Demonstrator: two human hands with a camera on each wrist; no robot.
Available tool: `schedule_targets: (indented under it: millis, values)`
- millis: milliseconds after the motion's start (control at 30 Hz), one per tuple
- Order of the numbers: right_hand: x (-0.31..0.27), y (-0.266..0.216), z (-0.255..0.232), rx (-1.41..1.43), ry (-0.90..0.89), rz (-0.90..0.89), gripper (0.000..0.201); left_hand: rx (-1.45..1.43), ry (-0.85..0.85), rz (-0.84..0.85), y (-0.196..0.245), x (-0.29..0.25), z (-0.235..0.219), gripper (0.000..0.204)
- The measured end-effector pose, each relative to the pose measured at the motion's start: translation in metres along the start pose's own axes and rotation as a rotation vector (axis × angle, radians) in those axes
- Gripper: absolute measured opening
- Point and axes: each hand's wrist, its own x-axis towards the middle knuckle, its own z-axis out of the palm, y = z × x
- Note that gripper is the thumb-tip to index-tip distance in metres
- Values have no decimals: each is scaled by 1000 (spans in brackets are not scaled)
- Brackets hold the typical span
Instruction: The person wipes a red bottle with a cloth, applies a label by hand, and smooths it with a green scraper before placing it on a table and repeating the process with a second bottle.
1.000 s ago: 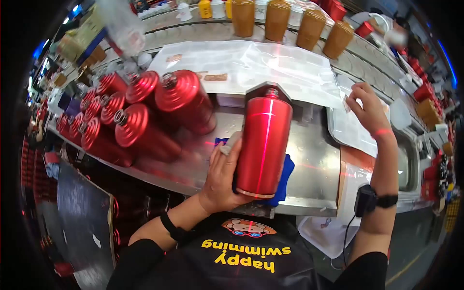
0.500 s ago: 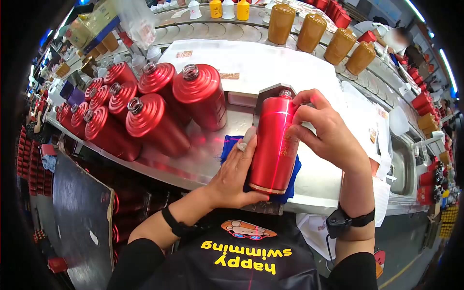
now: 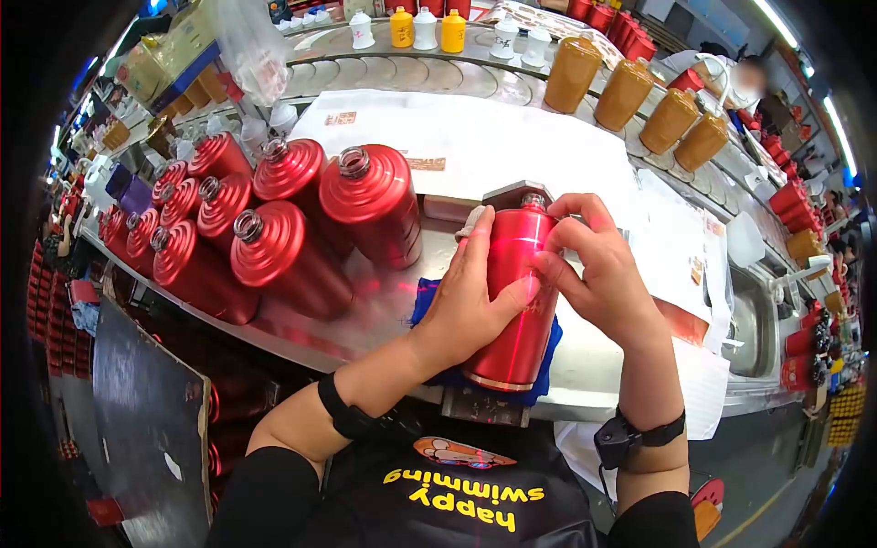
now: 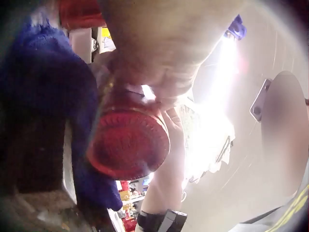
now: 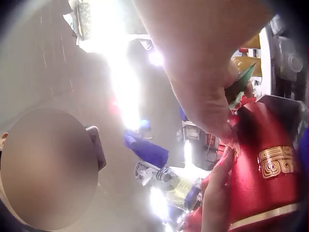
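A glossy red bottle point(image 3: 518, 338) with a clear glass neck lies tilted over a blue cloth point(image 3: 555, 340), its neck pointing away, against a dark angular rest point(image 3: 517, 190). My left hand point(image 3: 468, 306) holds its left side, thumb across the front; a pale cover is on one finger. On the upper right side, my right hand point(image 3: 598, 269) touches the bottle with bent fingers near the left thumb. In the left wrist view the round bottle base point(image 4: 129, 145) faces the camera. Gold patterning point(image 5: 277, 162) shows on the bottle in the right wrist view.
Several red bottles point(image 3: 370, 196) stand close together at the left of the metal table. White sheets point(image 3: 493, 137) cover the surface beyond. Brown bottles point(image 3: 624, 94) line a curved conveyor point(image 3: 402, 80) at the back. A sink point(image 3: 754, 320) is at the right.
My right hand has come in from the right to the bottle. My left hand has slid up its side, with the thumb now across the front. Gold patterning turned into view, then became mostly covered.
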Motion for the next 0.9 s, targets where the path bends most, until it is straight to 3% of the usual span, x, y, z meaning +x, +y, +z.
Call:
schedule_targets:
  millis: [100, 300, 400, 433, 567, 767, 900]
  values:
    - [3, 1, 3, -18, 13, 2, 13, 31, 10, 6, 2, 1, -1, 91]
    - [-15, 13, 8, 31, 270, 169, 19, -136, 24, -47, 0, 9, -2, 88]
    - [-28, 17, 23, 90, 286, 167, 31, -135, 27, -78, -3, 13, 2, 88]
    - [-33, 20, 25, 28, 246, 164, 44, -101, 29, -63, -6, 12, 2, 86]
    - [-38, 14, 36, 108, 268, 193, 55, -56, 28, -33, -14, 10, 2, 81]
    - [-34, 21, 36, 218, 271, 278, 53, -100, 69, -50, -11, 20, -2, 76]
    - [-35, 20, 37, 194, 281, 226, 52, -181, 66, -47, -6, 20, 1, 78]
